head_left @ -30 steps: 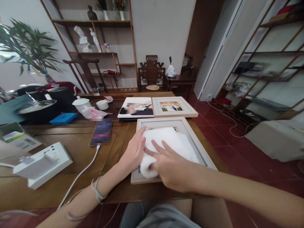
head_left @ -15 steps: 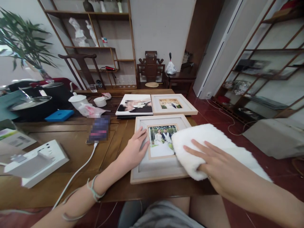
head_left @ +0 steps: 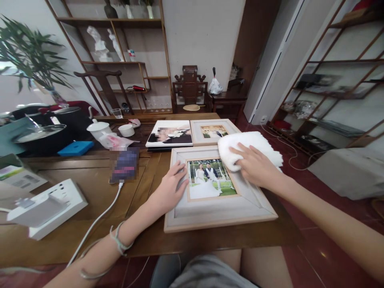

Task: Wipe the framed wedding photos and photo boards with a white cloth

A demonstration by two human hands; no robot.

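Picture frame [head_left: 216, 212], large and pale with a wedding photo in it, lay flat at the near right edge of the wooden table [head_left: 90, 188]. On its left border the left hand [head_left: 169, 187] rested open and flat, fingers extended, gripping nothing. The right hand [head_left: 255, 166] pressed down on a white cloth [head_left: 258, 144] over the frame's far right corner. Its fingers lay spread on top, and whether the thumb pinched the cloth underneath could not be told. Just beyond, a smaller frame [head_left: 207, 132] and a photo print [head_left: 169, 134] lay side by side. A phone [head_left: 125, 165] sat left of the frame, with a white cable [head_left: 99, 224] running from it toward the near edge.
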